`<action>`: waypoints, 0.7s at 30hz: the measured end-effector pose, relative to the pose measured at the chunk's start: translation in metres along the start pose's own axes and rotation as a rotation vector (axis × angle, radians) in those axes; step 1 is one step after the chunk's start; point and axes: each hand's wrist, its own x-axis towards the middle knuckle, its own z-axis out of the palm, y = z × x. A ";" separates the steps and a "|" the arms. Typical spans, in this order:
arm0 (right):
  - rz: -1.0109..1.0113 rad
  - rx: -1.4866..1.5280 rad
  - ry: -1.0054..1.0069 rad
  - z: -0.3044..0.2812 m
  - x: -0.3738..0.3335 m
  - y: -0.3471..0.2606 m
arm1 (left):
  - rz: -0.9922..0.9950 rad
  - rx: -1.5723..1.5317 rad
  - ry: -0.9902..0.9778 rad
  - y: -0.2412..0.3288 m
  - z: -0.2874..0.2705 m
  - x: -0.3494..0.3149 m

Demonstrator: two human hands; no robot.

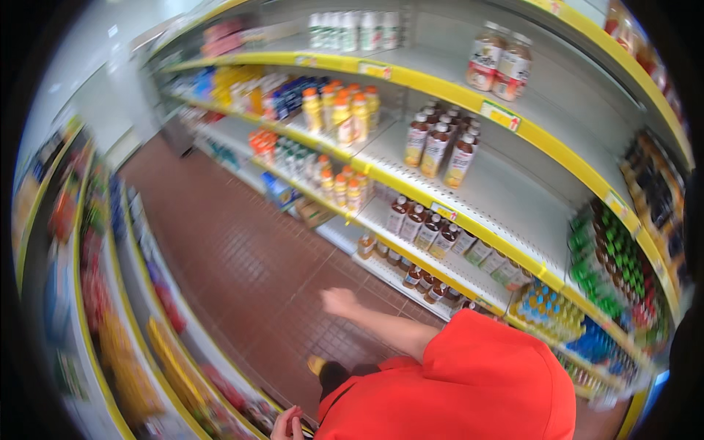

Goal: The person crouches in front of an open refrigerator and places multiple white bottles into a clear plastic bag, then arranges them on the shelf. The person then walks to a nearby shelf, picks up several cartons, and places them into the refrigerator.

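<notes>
My right hand [339, 302] hangs over the tiled floor at the end of my bare forearm. It looks like a loose fist, slightly blurred, with nothing showing in it. At the bottom edge my left hand [287, 424] is partly cut off, its fingers curled in; what they hold, if anything, is hidden. That hand is close to the low left shelves [257, 400]. Nearest my right hand on the other side, small bottles of brown drink [412, 276] stand on the bottom shelf. Both hands are apart from the goods.
Tall shelves with yellow price rails [440, 82] run along the right, holding brown tea bottles [434, 149], orange-capped yellow bottles [343, 121] and green bottles [598, 257]. Packaged goods [121, 352] line the left. Between them runs a brown tiled aisle [220, 242]. A carton [313, 211] sits low by the right shelves.
</notes>
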 end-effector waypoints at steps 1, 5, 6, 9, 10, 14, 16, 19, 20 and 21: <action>0.098 -0.036 -0.048 0.012 -0.004 0.046 | 0.044 0.057 -0.056 0.008 -0.020 0.039; 1.046 -0.203 -0.316 0.022 -0.128 0.259 | 0.176 0.066 -0.248 0.020 -0.060 0.194; 1.034 -0.078 -0.371 0.010 -0.092 0.198 | 0.210 0.195 -0.144 0.017 -0.091 0.218; 1.267 -0.227 -0.237 0.011 -0.168 0.235 | 0.367 0.189 -0.213 0.016 -0.110 0.327; 1.209 -0.369 -0.301 0.019 -0.170 0.228 | 0.412 0.160 -0.256 0.017 -0.114 0.362; 1.406 -0.149 -0.219 0.087 -0.128 0.180 | 0.519 0.174 -0.335 0.022 -0.117 0.488; 1.416 -0.109 -0.272 0.110 -0.053 0.146 | 0.497 0.183 -0.380 0.021 -0.115 0.556; 0.893 -0.119 -0.421 0.168 0.154 0.145 | 0.408 0.171 -0.319 0.025 -0.152 0.644; 0.673 -0.132 -0.397 0.178 0.246 0.141 | 0.392 0.180 -0.288 0.030 -0.168 0.666; 0.467 -0.152 -0.340 0.188 0.344 0.130 | 0.377 0.199 -0.231 0.028 -0.185 0.695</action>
